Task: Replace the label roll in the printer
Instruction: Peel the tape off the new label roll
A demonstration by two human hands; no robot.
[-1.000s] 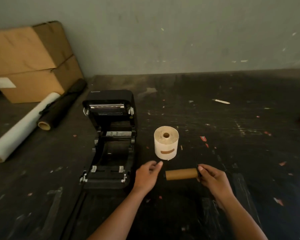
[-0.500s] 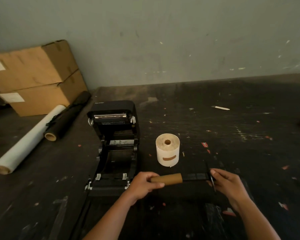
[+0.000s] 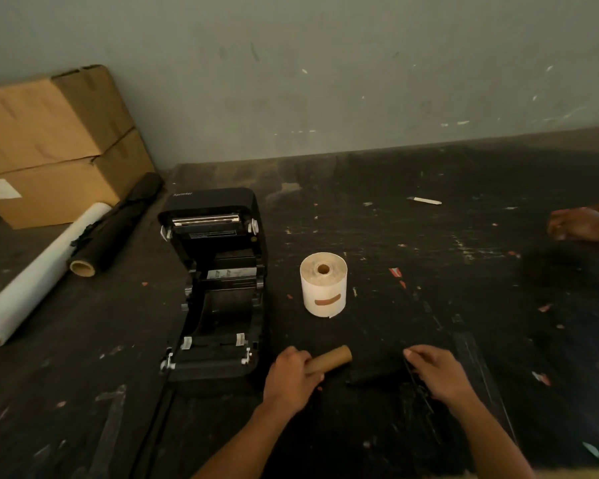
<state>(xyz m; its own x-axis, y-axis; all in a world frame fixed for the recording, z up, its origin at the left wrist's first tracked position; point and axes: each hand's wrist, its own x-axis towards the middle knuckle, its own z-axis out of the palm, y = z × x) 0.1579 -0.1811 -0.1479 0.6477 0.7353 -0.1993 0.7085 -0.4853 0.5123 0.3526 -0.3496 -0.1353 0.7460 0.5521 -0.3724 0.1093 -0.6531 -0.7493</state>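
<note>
The black label printer [image 3: 218,288] stands open with its lid tilted back and its roll bay bare. A full white label roll [image 3: 323,284] stands on end to its right. My left hand [image 3: 291,378] grips an empty brown cardboard core [image 3: 332,357], held clear of the black spindle. My right hand [image 3: 436,373] grips the black spindle [image 3: 374,375] by its end flange. The spindle is dark and hard to make out against the table.
Two stacked cardboard boxes [image 3: 49,143] sit at the back left. A white film roll [image 3: 35,281] and a black roll [image 3: 115,226] lie beside them. A white stick [image 3: 426,201] lies on the table's far side. Another person's hand [image 3: 585,224] shows at the right edge.
My left hand took hold of the cardboard core and slid it leftward off the black spindle, which stays in my right hand. The two parts are now separate.
</note>
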